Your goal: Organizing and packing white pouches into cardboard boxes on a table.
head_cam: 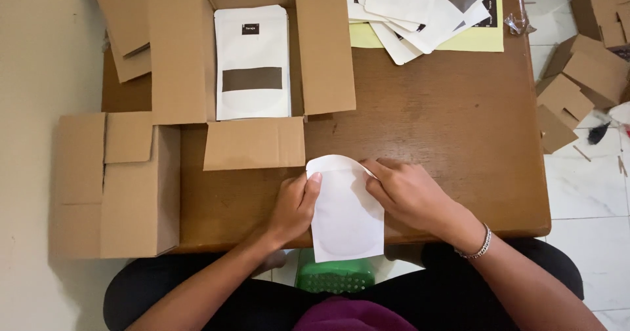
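A white stand-up pouch (344, 216) lies at the near edge of the brown wooden table (453, 121), its mouth pointing away from me. My left hand (295, 203) pinches its left top corner. My right hand (410, 193), a bead bracelet on the wrist, grips the right top edge, and the mouth bows up between the two. Just beyond stands an open cardboard box (177, 55) with a white pouch (252, 62) bearing a dark band lying flat inside.
A fan of several white pouches (420, 6) rests on a yellow sheet (485, 39) at the far right. A closed cardboard box (118, 186) overhangs the table's left edge. Folded cardboard pieces (584, 75) litter the white tiled floor on the right. A green stool (335, 278) sits beneath the table.
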